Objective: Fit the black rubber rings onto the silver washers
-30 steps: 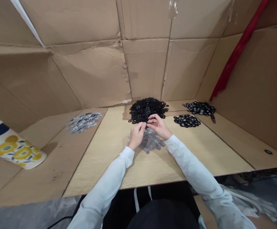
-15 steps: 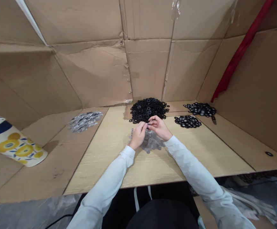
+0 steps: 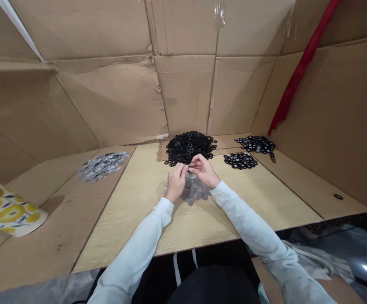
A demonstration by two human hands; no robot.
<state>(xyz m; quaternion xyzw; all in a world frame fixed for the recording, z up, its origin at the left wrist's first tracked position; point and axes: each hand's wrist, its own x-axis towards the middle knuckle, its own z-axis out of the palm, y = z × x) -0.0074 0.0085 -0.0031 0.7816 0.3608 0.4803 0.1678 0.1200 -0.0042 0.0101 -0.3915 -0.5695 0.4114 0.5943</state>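
My left hand [image 3: 177, 182] and my right hand [image 3: 204, 171] meet at the fingertips, pinching a small dark ring that is mostly hidden by the fingers. Directly beneath them lies a loose pile of grey metal washers [image 3: 193, 191]. Just beyond my fingers sits a large heap of black rubber rings [image 3: 187, 147]. To the right of that heap is a smaller spread of black rings with pale centres [image 3: 240, 160]. Both sleeves are white.
A pale wooden board [image 3: 123, 219] lies on cardboard, with cardboard walls [image 3: 183, 93] behind. Further items are grey washers [image 3: 103, 166], more black rings with pale centres [image 3: 256, 144], a lone ring [image 3: 338, 196], a flowered paper cup [image 3: 8, 211] and a red strip [image 3: 297, 71].
The whole scene has shifted left and slightly down in view, and the flowered cup is now partly out of frame. My hands remain together, pinching at the fingertips.
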